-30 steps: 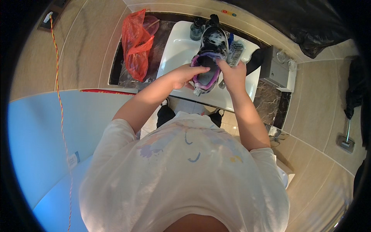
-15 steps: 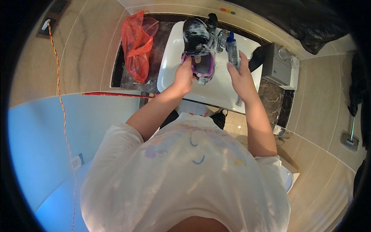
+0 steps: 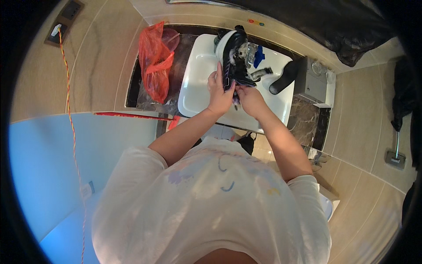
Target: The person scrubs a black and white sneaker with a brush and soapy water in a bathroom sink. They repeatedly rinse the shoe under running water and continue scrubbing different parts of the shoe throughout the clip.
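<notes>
Your left hand (image 3: 220, 94) and right hand (image 3: 251, 102) hold the soapy black shoe (image 3: 232, 61) over the white sink (image 3: 192, 83). A red bag (image 3: 156, 70) sits at ten o'clock from them.

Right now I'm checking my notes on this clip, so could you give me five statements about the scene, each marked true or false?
1. The left hand and right hand both hold the shoe. True.
2. The red plastic bag lies to the left of the sink. True.
3. The shoe is free of foam. False: white foam shows on its black upper.
4. The grey box stands to the right of the sink. True.
5. The left hand rests on the red plastic bag. False: it is on the shoe.
</notes>
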Demonstrator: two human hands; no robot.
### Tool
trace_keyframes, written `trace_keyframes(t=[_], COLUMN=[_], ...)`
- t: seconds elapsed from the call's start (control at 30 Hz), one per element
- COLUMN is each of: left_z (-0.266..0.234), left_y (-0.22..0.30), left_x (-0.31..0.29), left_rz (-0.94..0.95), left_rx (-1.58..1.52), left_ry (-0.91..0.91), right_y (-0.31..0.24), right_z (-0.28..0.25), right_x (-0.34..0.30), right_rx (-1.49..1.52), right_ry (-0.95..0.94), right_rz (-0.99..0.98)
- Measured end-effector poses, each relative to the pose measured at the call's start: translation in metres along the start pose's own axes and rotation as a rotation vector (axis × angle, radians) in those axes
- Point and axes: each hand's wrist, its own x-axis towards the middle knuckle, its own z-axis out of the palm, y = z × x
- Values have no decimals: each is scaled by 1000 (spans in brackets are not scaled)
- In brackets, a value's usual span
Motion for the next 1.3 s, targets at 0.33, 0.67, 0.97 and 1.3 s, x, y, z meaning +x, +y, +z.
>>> trace_keyframes(t=[0.33,0.67,0.97,1.3], left_z=[11,-2,-8,-7], left_y=[-15,-19,-38,-44], left_x=[5,25,20,10], left_rz=[-102,18,-31,28], left_rx=[-193,-106,-167,-170], left_ry=[34,84,23,65], right_y=[-14,-11,-13,-12], right_z=[18,20,-1,31], right_x=[17,10,3,-1], right_rx=[73,242,361,223], right_ry=[99,7,-167,-207], right_rz=[80,31,311,181])
